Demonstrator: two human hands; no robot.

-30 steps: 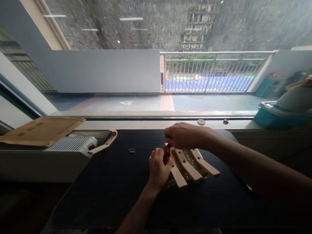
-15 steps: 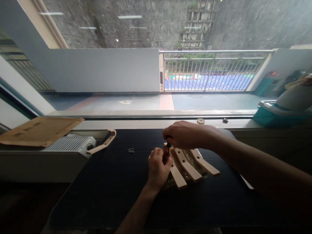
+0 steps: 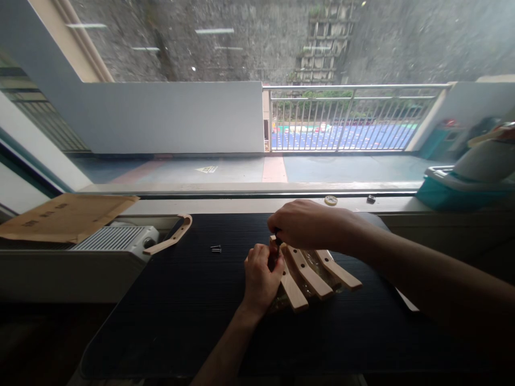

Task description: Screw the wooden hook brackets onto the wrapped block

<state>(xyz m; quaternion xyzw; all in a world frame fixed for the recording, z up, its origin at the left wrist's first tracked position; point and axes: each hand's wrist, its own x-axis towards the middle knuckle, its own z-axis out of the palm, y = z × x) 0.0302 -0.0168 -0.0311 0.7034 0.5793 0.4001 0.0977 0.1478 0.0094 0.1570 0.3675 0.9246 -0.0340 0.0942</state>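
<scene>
- Dark tool (image 3: 279,236) is gripped from above by the right hand (image 3: 295,222), fingers closed round its top, so most of it is hidden.
- Left wooden piece (image 3: 295,292) is held near its upper end by the left hand (image 3: 261,271), fingers curled; whether the tool is pinched there too can't really be made out.
- That piece is set on the table (image 3: 177,316), with the tool pointed down at its upper part. A middle wooden piece (image 3: 316,280) and a right wooden piece (image 3: 341,273) are fanned out beside it, dark holes drilled in both.
- Some shiny clear plastic (image 3: 280,305) is tucked under the bunch.
- A few screws (image 3: 216,249) are laid out left of the hands, well apart from them.
- One more curved wooden piece (image 3: 173,239) is parked at the table's far left edge, right by a white heater (image 3: 116,237) that's partly covered by a brown envelope (image 3: 68,217).
- A tape roll (image 3: 330,200) is left on the windowsill (image 3: 241,206), just past the table.
</scene>
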